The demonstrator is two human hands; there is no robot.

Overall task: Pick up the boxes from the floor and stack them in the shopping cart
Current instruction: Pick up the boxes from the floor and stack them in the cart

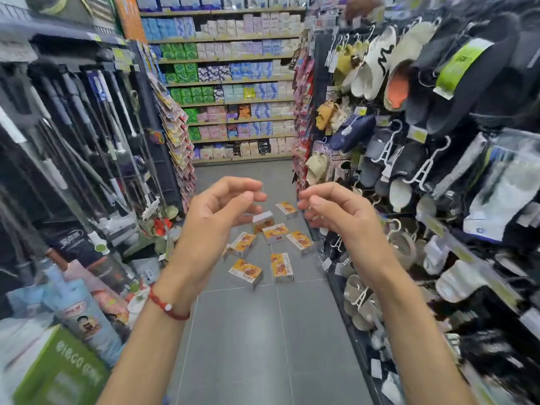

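Orange-and-white boxes (275,232) scattered on grey floor (263,331), their lettering unreadable

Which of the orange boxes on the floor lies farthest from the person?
The box at the back right of the group, beside the slipper rack; all others lie nearer.

The grey tiled floor (257,340) of the aisle carries seven orange-and-white boxes (275,232), scattered loosely beyond the left hand (216,213) and the right hand (340,213). Most show in the gap between the hands. The farthest lies just beside the right hand's fingertips.
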